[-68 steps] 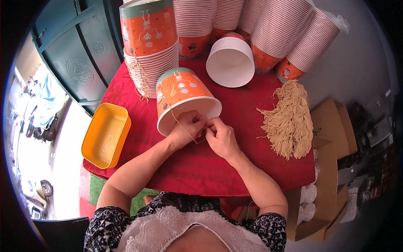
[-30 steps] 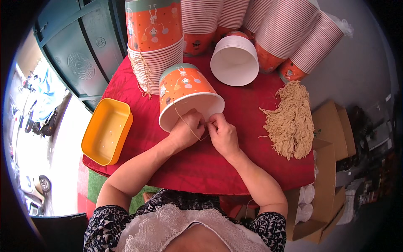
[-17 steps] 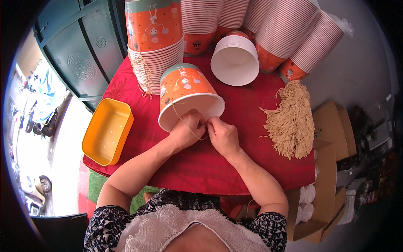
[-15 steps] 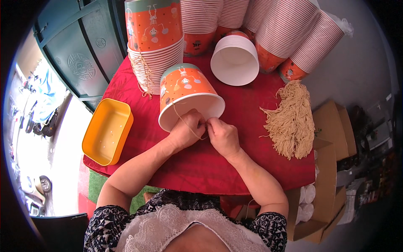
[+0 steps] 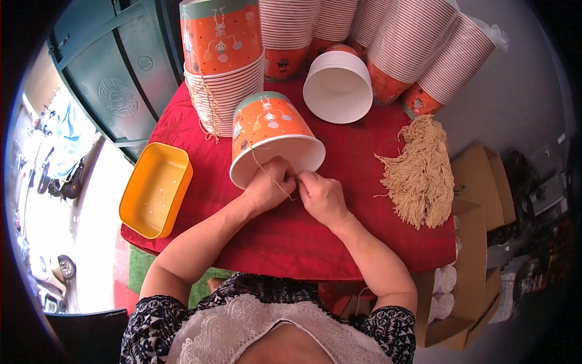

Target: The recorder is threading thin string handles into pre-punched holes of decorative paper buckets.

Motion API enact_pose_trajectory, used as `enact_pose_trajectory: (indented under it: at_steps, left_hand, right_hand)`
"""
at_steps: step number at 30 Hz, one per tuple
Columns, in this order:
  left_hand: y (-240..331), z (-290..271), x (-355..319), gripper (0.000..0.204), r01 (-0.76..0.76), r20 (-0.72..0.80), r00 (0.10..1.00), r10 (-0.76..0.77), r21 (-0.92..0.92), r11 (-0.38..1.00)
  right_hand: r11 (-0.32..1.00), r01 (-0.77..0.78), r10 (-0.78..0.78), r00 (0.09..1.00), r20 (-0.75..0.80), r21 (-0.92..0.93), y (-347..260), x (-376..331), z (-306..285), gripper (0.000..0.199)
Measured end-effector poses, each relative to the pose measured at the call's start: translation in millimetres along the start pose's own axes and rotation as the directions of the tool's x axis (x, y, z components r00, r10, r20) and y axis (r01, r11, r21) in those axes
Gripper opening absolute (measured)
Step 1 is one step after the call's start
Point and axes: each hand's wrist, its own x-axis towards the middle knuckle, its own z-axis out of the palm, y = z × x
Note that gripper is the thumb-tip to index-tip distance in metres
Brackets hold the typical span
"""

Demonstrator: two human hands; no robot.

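An orange paper bucket [image 5: 273,123] lies tilted on the red tablecloth, its white opening facing me. A thin tan string [image 5: 267,171] comes from its side near the rim and loops over my left hand [image 5: 270,184]. The fingers of that hand are pinched together at the opening, partly inside it. My right hand [image 5: 322,195] meets it there, thumb and finger pressed together. Both hands are on the string; its end between the fingertips is too small to make out. Beyond the bucket, on the left, stands a tall stack of nested buckets [image 5: 223,91] with strings hanging down its side.
A yellow plastic tub [image 5: 156,191] with small white bits sits at the left edge of the red table [image 5: 254,247]. A bundle of tan strings [image 5: 421,173] lies at the right. Another bucket [image 5: 337,91] and several wrapped stacks [image 5: 412,39] stand behind. Cardboard boxes [image 5: 470,267] are at the right.
Almost nothing differs. Both hands stay pinched at the bucket's opening, with only a slight shift of the fingers and string.
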Motion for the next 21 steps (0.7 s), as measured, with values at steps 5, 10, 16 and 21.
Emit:
enact_pose_trajectory:
  at_steps: [5,10,16,21]
  left_hand:
    - [-9.1,5.6,-1.9,0.01,-0.049,0.0,0.999,0.049,0.039,0.998]
    - [-9.6,7.4,-1.2,0.009,-0.037,0.008,0.999,0.037,0.114,0.993]
    - [-8.1,3.9,-4.5,0.01,0.014,0.028,0.999,-0.016,0.06,0.998]
    - [6.7,-2.6,-2.1,0.01,0.08,0.146,0.985,-0.089,0.072,0.994]
  right_hand:
    - [0.974,-0.135,0.127,0.99,0.055,0.18,5.1,-0.6,3.1,0.007]
    - [0.943,-0.243,0.217,0.967,0.135,0.227,10.6,2.5,0.7,0.01]
    - [0.866,-0.43,0.357,0.889,0.285,0.256,4.1,11.3,-9.3,0.014]
    - [0.827,-0.485,0.415,0.868,0.273,0.285,5.1,10.3,-7.7,0.016]
